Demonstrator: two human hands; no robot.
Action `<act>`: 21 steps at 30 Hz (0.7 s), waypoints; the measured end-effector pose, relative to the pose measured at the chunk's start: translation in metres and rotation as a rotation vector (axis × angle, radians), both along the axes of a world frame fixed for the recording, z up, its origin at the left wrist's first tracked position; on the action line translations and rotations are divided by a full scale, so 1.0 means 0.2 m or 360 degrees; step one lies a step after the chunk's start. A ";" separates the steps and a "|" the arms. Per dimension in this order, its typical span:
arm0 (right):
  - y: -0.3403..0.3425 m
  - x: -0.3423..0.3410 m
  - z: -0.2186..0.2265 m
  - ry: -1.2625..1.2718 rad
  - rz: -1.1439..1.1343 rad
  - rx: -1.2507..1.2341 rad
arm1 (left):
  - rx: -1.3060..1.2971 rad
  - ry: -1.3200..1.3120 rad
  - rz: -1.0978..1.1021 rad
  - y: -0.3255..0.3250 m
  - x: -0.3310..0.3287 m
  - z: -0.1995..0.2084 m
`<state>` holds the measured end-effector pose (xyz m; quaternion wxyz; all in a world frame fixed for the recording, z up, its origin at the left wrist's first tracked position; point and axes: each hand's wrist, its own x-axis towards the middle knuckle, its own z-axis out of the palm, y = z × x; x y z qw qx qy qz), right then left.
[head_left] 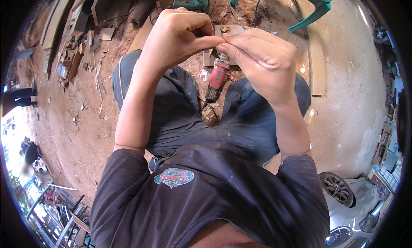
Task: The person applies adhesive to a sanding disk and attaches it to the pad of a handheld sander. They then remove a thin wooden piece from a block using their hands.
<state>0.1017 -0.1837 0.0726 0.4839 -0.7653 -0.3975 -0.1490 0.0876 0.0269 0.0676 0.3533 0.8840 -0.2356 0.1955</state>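
Raised in front of me, my left hand (180, 35) and my right hand (268, 61) meet at the fingertips. Both are closed in a pinch, thumb against finger. Whatever is between the fingertips is too small or too hidden to name. Below the hands, between my knees, lies a red and black angle grinder (217, 78) with its head partly covered by my right fingers. Its head rests by a wooden board (234, 30) on the ground, mostly hidden behind my hands. A small wood piece (224, 29) shows just beyond the fingertips.
A green power drill (195, 2) lies on the dirt floor ahead, cables near it. Legs of a green plastic chair (315, 12) stand at upper right, beside a long plank (316, 69). Wood offcuts (71, 63) are heaped at left. A silver car (349, 209) is at lower right.
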 end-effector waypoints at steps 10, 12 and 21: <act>-0.02 0.00 0.01 0.0457 0.0141 -0.0240 | 0.0035 0.0143 -0.0062 0.02 -0.01 0.00; -0.01 0.00 0.00 0.0810 0.0233 -0.0146 | 0.0104 0.0097 -0.0045 0.02 -0.01 -0.01; -0.05 0.04 0.04 0.2105 0.0588 0.0044 | 0.0270 -0.0365 -0.0093 -0.04 -0.02 0.09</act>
